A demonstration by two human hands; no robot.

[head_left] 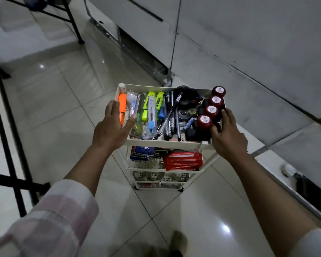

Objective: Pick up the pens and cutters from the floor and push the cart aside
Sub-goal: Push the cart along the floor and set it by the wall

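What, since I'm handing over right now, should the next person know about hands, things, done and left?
Left hand: open, palm against the left rim of the white three-tier plastic cart.
Right hand: fingers over the cart's right rim beside the red-capped stamps; grip unclear.
The black and clear pens and the orange plastic cutter lie in the top tray.
Done: none of them shows on the pale glossy tile floor.
Left: push the cart aside.

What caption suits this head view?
Left hand and right hand flank the cart's top tray, filled with pens, cutters and four red stamps.
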